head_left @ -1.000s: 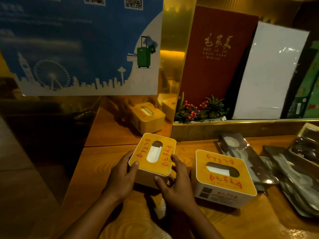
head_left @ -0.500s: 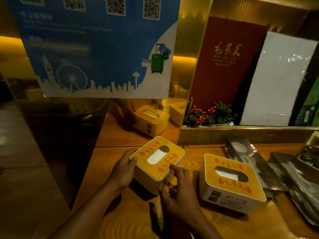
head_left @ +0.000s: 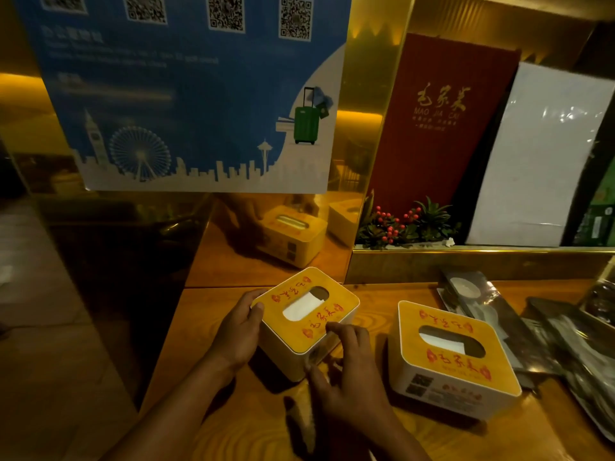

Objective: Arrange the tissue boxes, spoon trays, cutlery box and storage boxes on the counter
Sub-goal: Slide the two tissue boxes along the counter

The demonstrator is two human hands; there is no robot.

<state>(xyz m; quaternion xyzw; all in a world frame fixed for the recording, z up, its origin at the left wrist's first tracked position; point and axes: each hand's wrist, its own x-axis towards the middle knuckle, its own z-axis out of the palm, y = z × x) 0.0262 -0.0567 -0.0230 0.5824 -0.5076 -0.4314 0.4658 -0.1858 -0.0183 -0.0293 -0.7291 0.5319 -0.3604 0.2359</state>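
A tissue box [head_left: 299, 322] with a yellow lid, red writing and white sides sits turned at an angle on the wooden counter [head_left: 206, 327], near its back left corner. My left hand [head_left: 238, 331] grips its left side, thumb on the lid's edge. My right hand [head_left: 346, 371] rests its fingertips on the box's near right edge and front corner. A second, matching tissue box [head_left: 452, 361] stands apart to the right. Dark spoon trays in clear wrap [head_left: 545, 331] lie further right, partly cut off by the frame.
A gold mirrored wall [head_left: 266, 227] behind the counter reflects the boxes. A blue poster [head_left: 186, 94] hangs above it. On a raised ledge at the back right stand a small plant with red berries [head_left: 399, 224], a red menu [head_left: 436, 121] and a white board [head_left: 539, 154].
The held tissue box has been rotated clockwise and shifted slightly toward the back wall. My right hand's fingers slid from its side onto the lid's near edge. The view has tilted upward.
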